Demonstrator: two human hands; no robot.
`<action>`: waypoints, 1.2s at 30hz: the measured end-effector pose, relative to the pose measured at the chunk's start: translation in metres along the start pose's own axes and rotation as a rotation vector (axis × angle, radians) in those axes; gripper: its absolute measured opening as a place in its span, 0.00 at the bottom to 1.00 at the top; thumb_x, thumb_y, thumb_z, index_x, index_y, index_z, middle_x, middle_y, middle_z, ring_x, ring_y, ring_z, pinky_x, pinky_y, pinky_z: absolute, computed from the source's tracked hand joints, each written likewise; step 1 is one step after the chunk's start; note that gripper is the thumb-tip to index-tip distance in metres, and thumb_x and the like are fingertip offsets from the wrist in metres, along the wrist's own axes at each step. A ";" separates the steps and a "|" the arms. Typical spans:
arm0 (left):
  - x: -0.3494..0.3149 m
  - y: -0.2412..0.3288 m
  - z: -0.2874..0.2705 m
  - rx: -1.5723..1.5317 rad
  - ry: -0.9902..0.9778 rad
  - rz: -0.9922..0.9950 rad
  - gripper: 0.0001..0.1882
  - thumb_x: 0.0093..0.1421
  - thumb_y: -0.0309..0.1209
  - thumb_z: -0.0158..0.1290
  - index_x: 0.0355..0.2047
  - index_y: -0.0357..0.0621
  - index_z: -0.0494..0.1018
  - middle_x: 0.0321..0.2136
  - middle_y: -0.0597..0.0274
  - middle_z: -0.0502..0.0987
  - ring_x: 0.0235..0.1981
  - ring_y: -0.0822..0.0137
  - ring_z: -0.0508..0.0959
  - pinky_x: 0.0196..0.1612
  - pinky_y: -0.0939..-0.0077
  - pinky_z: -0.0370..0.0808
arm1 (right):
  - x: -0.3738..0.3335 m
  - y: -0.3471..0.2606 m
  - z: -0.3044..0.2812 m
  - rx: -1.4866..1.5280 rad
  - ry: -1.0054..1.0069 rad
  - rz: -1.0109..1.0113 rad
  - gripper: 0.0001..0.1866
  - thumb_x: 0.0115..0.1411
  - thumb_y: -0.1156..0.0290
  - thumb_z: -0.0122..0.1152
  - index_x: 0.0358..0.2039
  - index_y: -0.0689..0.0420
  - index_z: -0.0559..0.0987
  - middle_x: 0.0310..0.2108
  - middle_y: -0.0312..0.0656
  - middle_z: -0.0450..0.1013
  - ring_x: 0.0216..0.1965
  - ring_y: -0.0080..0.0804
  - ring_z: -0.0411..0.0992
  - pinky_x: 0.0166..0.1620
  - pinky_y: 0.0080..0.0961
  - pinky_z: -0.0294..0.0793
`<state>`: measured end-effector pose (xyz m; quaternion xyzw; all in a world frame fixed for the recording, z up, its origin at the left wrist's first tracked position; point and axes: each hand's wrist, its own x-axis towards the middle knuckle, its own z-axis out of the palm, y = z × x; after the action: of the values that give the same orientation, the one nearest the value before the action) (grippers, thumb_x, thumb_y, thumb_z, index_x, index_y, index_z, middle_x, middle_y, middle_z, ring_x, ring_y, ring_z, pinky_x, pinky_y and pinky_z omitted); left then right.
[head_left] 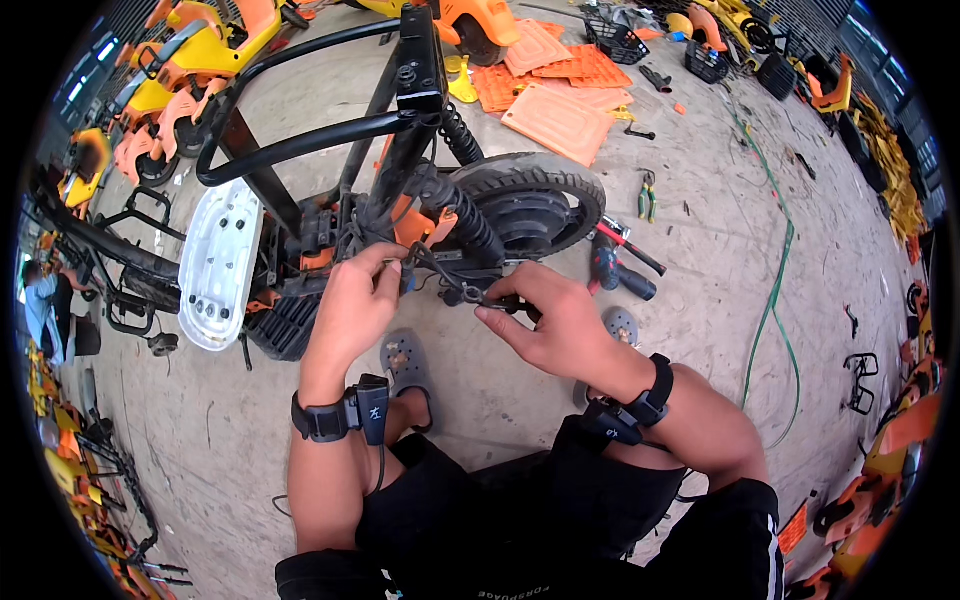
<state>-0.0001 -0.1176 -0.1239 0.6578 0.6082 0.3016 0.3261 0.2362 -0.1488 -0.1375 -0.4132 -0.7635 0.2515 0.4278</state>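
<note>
A stripped black scooter frame [385, 190] stands before me, with its knobby rear wheel [530, 205] to the right. My left hand [355, 305] is closed, thumb and fingers pinched at a thin black cable [428, 262] beside the frame's lower part. Just right of it, my right hand [555, 318] is closed round a dark, narrow thing [515, 306], mostly hidden by the fingers. A small metal ring [472, 295] shows at its left tip, by the cable. Above both hands is a black coil-spring shock absorber [470, 225].
A white oval footboard [220, 265] is at the frame's left. On the concrete, right of the wheel, lie pliers [648, 196] and a cordless power tool [618, 270]. Orange panels [560, 118] are scattered behind. A green hose [778, 290] runs along the right. Another person [45, 305] is far left.
</note>
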 end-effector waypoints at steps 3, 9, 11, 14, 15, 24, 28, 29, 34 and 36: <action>-0.003 0.006 -0.004 0.047 -0.068 0.029 0.14 0.60 0.31 0.56 0.41 0.32 0.75 0.16 0.62 0.72 0.18 0.75 0.70 0.24 0.77 0.66 | 0.004 -0.007 -0.005 -0.007 0.018 0.111 0.11 0.54 0.67 0.69 0.33 0.60 0.80 0.29 0.42 0.74 0.24 0.36 0.73 0.26 0.27 0.71; -0.003 0.010 -0.008 0.099 -0.177 -0.035 0.16 0.58 0.35 0.61 0.38 0.33 0.78 0.16 0.65 0.73 0.17 0.79 0.68 0.20 0.80 0.64 | 0.009 -0.007 -0.005 0.047 0.077 0.216 0.12 0.54 0.68 0.69 0.35 0.61 0.80 0.28 0.40 0.72 0.20 0.26 0.66 0.23 0.22 0.65; -0.003 0.007 -0.011 0.081 -0.212 -0.034 0.16 0.57 0.36 0.62 0.38 0.33 0.79 0.16 0.65 0.73 0.17 0.79 0.68 0.20 0.80 0.64 | 0.010 -0.007 -0.005 0.045 0.091 0.219 0.11 0.54 0.69 0.69 0.35 0.62 0.80 0.28 0.39 0.71 0.20 0.24 0.64 0.23 0.21 0.64; -0.003 0.003 -0.019 -0.006 -0.223 -0.041 0.17 0.56 0.37 0.62 0.37 0.33 0.80 0.17 0.62 0.73 0.18 0.76 0.69 0.21 0.78 0.66 | 0.013 -0.005 -0.009 0.047 0.096 0.171 0.11 0.53 0.71 0.69 0.36 0.62 0.80 0.28 0.39 0.71 0.20 0.23 0.64 0.23 0.21 0.64; -0.002 0.004 -0.020 -0.009 -0.189 -0.068 0.17 0.55 0.36 0.63 0.37 0.32 0.80 0.18 0.60 0.74 0.19 0.74 0.71 0.23 0.77 0.67 | 0.013 -0.006 -0.011 0.053 0.086 0.146 0.11 0.53 0.71 0.69 0.36 0.62 0.80 0.28 0.39 0.71 0.20 0.23 0.64 0.23 0.21 0.64; 0.003 -0.024 -0.021 0.058 -0.452 0.050 0.15 0.53 0.25 0.62 0.41 0.34 0.79 0.24 0.61 0.77 0.25 0.74 0.72 0.32 0.75 0.74 | 0.018 -0.007 -0.017 -0.017 -0.025 0.073 0.12 0.52 0.72 0.70 0.36 0.60 0.80 0.31 0.40 0.71 0.26 0.32 0.72 0.27 0.26 0.71; 0.009 -0.035 -0.020 0.136 -0.373 0.050 0.17 0.56 0.20 0.56 0.47 0.33 0.76 0.28 0.57 0.79 0.26 0.71 0.76 0.35 0.73 0.76 | 0.019 -0.007 -0.036 -0.070 -0.263 -0.074 0.12 0.50 0.72 0.69 0.36 0.56 0.80 0.32 0.39 0.70 0.27 0.38 0.74 0.30 0.31 0.74; 0.011 -0.030 -0.017 0.168 -0.337 0.014 0.18 0.57 0.20 0.55 0.49 0.33 0.75 0.28 0.56 0.80 0.26 0.71 0.76 0.35 0.73 0.76 | 0.015 -0.004 -0.036 -0.117 -0.289 -0.091 0.11 0.49 0.72 0.68 0.35 0.55 0.79 0.32 0.39 0.70 0.28 0.39 0.74 0.30 0.32 0.74; 0.022 -0.043 0.005 0.219 -0.088 0.047 0.22 0.57 0.27 0.56 0.52 0.32 0.72 0.29 0.53 0.81 0.25 0.66 0.79 0.34 0.69 0.75 | 0.003 0.002 -0.027 -0.263 -0.357 -0.112 0.11 0.49 0.72 0.67 0.35 0.55 0.78 0.33 0.39 0.70 0.30 0.41 0.74 0.30 0.36 0.74; 0.030 -0.040 0.017 0.233 -0.070 0.040 0.21 0.57 0.30 0.57 0.50 0.35 0.74 0.30 0.51 0.81 0.27 0.62 0.80 0.35 0.69 0.75 | 0.004 0.003 -0.030 -0.388 -0.373 -0.096 0.12 0.48 0.72 0.66 0.35 0.55 0.78 0.33 0.39 0.70 0.31 0.42 0.75 0.31 0.37 0.74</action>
<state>-0.0083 -0.0868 -0.1662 0.7133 0.6142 0.2124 0.2625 0.2615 -0.1427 -0.1226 -0.3971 -0.8819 0.1518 0.2039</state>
